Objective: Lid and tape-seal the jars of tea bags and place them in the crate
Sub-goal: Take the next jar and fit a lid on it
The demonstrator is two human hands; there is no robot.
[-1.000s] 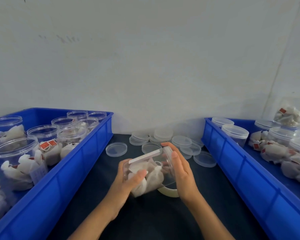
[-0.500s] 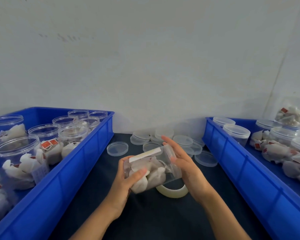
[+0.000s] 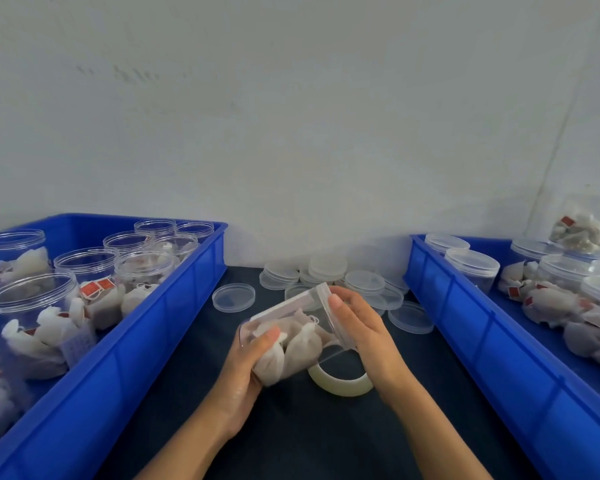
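Observation:
A clear jar of tea bags lies tilted on its side above the dark table, lid end pointing to the right. My left hand grips its base from below, thumb across the side. My right hand holds the lid end, thumb on the rim and fingers wrapped behind it. A strip of tape runs along the jar's upper side. A roll of clear tape lies on the table just under the jar. The blue crate on the right holds several lidded jars.
The blue crate on the left holds several open jars of tea bags. Loose clear lids and stacks of lids lie on the table at the back, against the white wall.
Both hands have kept hold of the jar and turned it a little; the right hand shifted round the lid end, and the tape roll under the jar shows more.

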